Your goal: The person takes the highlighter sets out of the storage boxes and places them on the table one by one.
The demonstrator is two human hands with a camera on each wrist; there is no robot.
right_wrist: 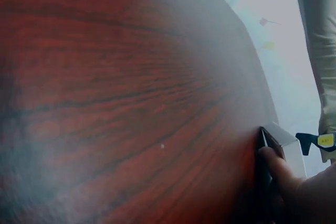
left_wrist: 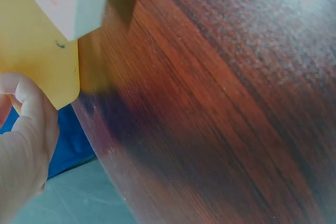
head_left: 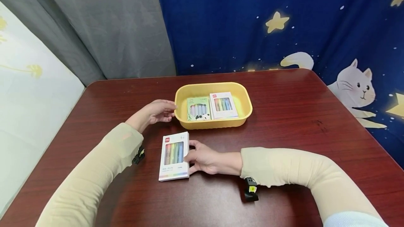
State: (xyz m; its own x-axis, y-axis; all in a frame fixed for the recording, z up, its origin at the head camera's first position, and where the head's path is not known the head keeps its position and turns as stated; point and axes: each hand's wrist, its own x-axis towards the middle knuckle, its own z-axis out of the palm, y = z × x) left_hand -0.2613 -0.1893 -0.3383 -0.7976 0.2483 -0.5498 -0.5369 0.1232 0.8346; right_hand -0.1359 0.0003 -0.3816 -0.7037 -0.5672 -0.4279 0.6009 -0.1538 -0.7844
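My right hand [head_left: 204, 158] grips a white box of coloured pens [head_left: 174, 156] by its right edge, thumb on the front. The pens show through the box's window, and the box is tilted over the table in front of the basket. At the left end of the yellow plastic basket [head_left: 214, 124], my left hand [head_left: 159, 111] has its loosely bent fingertips against the outer wall. Inside that basket lie a green box with a panda picture [head_left: 198, 109] and, to its right, another white box of pens [head_left: 223, 105].
The dark red wooden table [head_left: 284, 115] carries the basket near its far side. Behind hang a grey curtain [head_left: 126, 27] and a blue curtain with stars and a cat [head_left: 227, 20]. A white cloth with yellow flowers [head_left: 28, 115] borders the left edge.
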